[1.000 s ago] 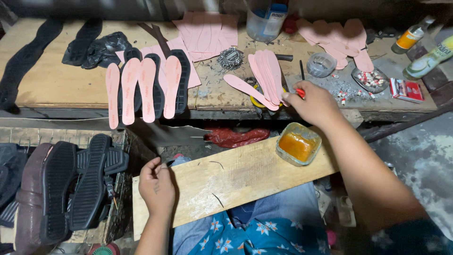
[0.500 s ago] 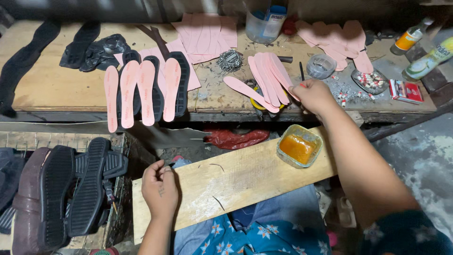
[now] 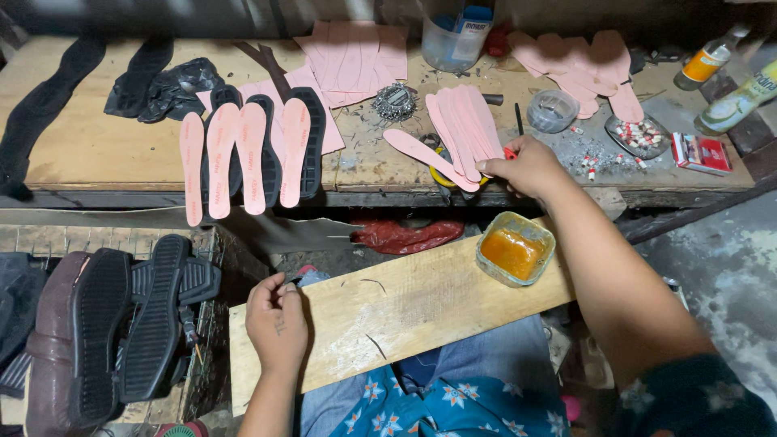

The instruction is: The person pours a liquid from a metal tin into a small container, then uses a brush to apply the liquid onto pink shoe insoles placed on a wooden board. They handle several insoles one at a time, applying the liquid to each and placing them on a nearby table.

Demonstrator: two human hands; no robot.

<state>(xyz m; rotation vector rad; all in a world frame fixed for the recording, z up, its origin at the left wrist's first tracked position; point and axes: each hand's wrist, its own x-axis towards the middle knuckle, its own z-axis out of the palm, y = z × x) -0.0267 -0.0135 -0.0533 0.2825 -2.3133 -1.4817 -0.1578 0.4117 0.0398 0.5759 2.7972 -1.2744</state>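
Observation:
My right hand (image 3: 530, 168) reaches over the workbench (image 3: 97, 150). Its thumb and fingers pinch the near end of a stack of pink insoles (image 3: 463, 129). Something red (image 3: 511, 152) shows just under the fingers. My left hand (image 3: 277, 320) is curled on the left end of a wooden board (image 3: 405, 311) that lies across my lap. A square tub of orange glue (image 3: 514, 249) stands on the board's right end, below my right forearm.
Pink insoles on black soles (image 3: 243, 154) hang over the bench's front edge at the left. More pink cut pieces (image 3: 356, 61) lie at the back, with a plastic cup (image 3: 449, 44), a small bowl (image 3: 553, 109) and bottles (image 3: 732, 101). Dark shoes (image 3: 105, 332) sit at my lower left.
My right hand has shifted slightly left, from beside the red thing onto the near end of the pink insole stack. My left hand has stayed at the board's left end.

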